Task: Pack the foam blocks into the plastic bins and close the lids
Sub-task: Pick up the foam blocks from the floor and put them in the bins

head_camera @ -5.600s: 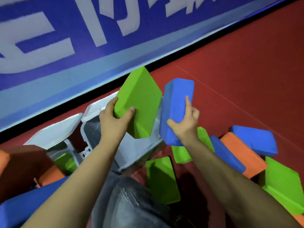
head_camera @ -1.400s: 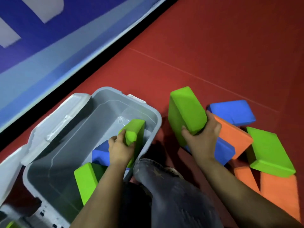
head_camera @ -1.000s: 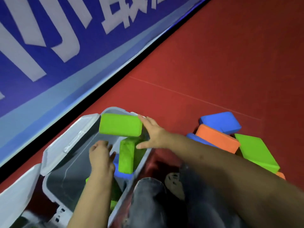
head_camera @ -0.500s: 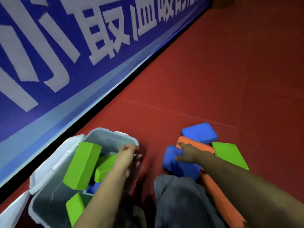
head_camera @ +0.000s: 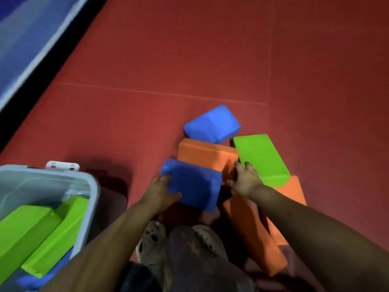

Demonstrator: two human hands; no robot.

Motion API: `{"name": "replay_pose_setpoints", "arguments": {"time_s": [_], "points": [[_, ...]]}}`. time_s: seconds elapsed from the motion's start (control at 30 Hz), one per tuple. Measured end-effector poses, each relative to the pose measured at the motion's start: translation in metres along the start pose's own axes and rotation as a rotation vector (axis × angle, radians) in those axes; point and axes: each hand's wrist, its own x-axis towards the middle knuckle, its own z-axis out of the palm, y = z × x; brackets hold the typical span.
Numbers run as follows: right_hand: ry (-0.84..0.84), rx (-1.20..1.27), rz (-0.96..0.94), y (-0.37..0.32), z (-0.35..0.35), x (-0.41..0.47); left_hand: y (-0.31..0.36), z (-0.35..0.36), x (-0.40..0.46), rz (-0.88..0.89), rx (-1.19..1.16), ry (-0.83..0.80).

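My left hand [head_camera: 161, 191] grasps a blue foam block [head_camera: 192, 184], my right hand [head_camera: 245, 182] lies loose beside it, and the grey plastic bin [head_camera: 92, 186] at lower left is part full, lid open.

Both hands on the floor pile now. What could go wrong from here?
1. The near blue block leans on the orange block; lifting it with the left hand may shift the pile.
2. Green blocks lie slanted in the bin, so later blocks may stand proud and stop the lid closing.
3. The right hand has no clear grip yet.
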Motion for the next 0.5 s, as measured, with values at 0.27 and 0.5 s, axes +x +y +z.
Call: {"name": "replay_pose_setpoints", "arguments": {"time_s": [0.27,0.5], "points": [[0.086,-0.016,-0.05,-0.027,0.02,0.117,0.009,0.025,0.116,0.328,0.596,-0.03],[-0.033,-0.119,0.048,-0.016,0.023,0.137,-0.005,0.035,0.129,0.234,0.848,-0.12]]}}
